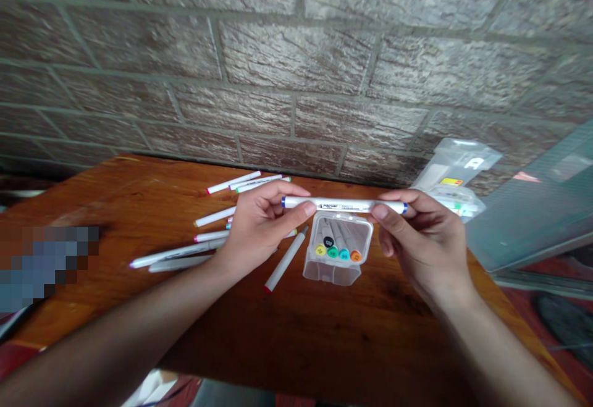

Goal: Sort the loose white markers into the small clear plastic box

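Two hands are engaged on one item: my left hand (259,222) pinches the white marker (343,204) near its left end and my right hand (426,240) pinches it near its right end, thumb and fingers closed on the barrel in each case. The marker is held level, above the wooden table (347,333), with a blue tip visible at either end and small dark print along the side facing me. My hands are apart from each other, joined only by the barrel. Just on the near side of it, between my hands, a clear case (327,271) holds several markers (340,234), their round ends toward me, noted as yellow, black, green, teal and orange. Between that case and my left hand lies a red-ended marker (285,263), slanting on the wood. Further loose markers (215,216) lie scattered to the left, some partly hidden by my left hand; I cannot give an exact count. At the far right is a second clear case (463,194), bearing a yellow and red label. A brick wall (296,61) runs along the far side
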The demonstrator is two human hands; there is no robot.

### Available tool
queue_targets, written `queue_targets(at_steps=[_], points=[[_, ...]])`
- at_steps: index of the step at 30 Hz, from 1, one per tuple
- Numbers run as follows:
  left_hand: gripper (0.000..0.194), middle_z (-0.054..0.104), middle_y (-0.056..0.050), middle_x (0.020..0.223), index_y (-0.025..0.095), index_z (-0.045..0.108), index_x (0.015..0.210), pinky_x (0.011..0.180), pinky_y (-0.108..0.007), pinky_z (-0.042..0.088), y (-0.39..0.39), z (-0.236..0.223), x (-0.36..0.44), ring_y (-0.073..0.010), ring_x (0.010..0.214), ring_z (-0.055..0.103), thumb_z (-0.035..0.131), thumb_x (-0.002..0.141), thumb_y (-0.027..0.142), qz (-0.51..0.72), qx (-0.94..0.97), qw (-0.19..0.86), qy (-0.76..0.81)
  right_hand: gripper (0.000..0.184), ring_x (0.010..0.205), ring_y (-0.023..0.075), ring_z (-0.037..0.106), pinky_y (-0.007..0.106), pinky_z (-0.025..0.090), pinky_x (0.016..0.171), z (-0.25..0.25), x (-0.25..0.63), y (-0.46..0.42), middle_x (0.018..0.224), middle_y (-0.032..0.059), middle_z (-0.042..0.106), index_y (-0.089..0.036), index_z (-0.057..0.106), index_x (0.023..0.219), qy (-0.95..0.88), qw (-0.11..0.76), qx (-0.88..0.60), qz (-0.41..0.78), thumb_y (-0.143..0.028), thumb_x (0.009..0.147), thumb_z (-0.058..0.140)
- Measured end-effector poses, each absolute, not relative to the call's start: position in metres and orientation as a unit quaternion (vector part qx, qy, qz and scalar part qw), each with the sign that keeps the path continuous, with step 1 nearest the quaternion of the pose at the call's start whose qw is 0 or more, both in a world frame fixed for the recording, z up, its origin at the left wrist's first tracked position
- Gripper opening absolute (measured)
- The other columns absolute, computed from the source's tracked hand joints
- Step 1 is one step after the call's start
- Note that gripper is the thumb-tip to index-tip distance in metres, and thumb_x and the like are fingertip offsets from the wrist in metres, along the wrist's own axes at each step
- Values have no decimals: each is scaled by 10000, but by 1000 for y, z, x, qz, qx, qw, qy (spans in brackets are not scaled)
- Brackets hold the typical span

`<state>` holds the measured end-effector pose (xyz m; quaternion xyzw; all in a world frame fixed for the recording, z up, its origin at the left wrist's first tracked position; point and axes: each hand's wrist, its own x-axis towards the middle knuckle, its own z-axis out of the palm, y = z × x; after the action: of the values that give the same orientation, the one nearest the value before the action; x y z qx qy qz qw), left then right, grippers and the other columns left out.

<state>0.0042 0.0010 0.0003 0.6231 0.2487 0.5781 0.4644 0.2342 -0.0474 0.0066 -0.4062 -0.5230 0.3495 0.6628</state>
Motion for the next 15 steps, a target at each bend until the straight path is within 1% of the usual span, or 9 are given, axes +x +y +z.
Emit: queue_targets(at_steps=[3, 8, 12, 15], points=[[200, 724, 5, 705, 176, 796, 888, 457, -185, 406, 0, 2, 5, -83, 552, 592, 945, 804, 280, 580, 625, 456, 254, 192, 369, 74, 534, 184, 388, 344, 7, 234, -49, 612, -46, 692, -225, 806, 926, -527, 660, -411, 342, -288, 822, 954], [232, 734, -14, 722, 184, 795, 868, 450, -209, 387, -2, 3, 5, -109, 566, 599, 953, 789, 335, 575, 625, 453, 271, 206, 370, 78, 536, 196, 396, 341, 9, 233, -50, 642, -40, 711, -223, 785, 909, -527, 658, -414, 343, -304, 823, 954], [239, 724, -11, 715, 184, 784, 860, 461, -214, 397, -2, 3, 5, -109, 560, 587, 938, 803, 357, 575, 624, 453, 274, 220, 367, 77, 531, 199, 400, 339, 9, 232, -50, 658, -32, 722, -218, 772, 897, -529, 659, -413, 341, -310, 819, 955], [241, 711, 0, 695, 184, 782, 872, 454, -212, 386, -2, 2, 6, -98, 531, 560, 947, 795, 343, 575, 616, 464, 273, 231, 368, 75, 533, 194, 398, 343, 10, 232, -51, 653, -32, 720, -216, 766, 896, -533, 655, -410, 345, -301, 809, 962]])
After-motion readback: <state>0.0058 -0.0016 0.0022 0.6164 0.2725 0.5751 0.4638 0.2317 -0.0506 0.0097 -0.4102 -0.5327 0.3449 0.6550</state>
